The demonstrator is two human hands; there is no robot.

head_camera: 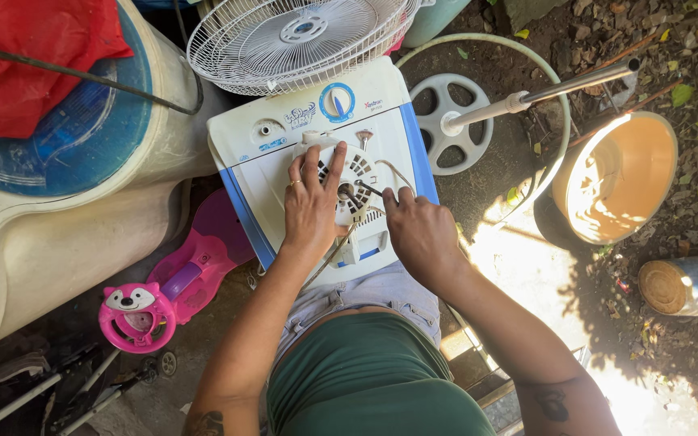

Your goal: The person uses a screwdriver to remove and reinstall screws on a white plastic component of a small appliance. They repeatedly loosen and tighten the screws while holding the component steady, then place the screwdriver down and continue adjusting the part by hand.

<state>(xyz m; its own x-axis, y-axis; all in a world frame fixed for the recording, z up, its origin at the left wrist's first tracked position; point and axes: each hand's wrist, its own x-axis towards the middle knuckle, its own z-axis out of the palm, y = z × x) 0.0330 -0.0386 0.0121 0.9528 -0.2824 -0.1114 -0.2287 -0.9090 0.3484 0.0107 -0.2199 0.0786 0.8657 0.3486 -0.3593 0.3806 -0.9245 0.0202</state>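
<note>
Two hands worked on a fan motor housing set on a white appliance lid.

The left hand (313, 202) lay flat, fingers spread, steadying the round white slotted motor housing (357, 182), which sat on the blue-edged plastic appliance top (260, 173) over the person's lap. The right hand (422, 234) was curled, its fingers pinched on a thin dark tool (367, 190) near the shaft. A firm hold by the left and a straight, square tool seemed wise, since smooth plastic slips. A white wire fan guard (284, 40) lay beyond; a pink toy car (163, 291) stood on the ground.
</note>
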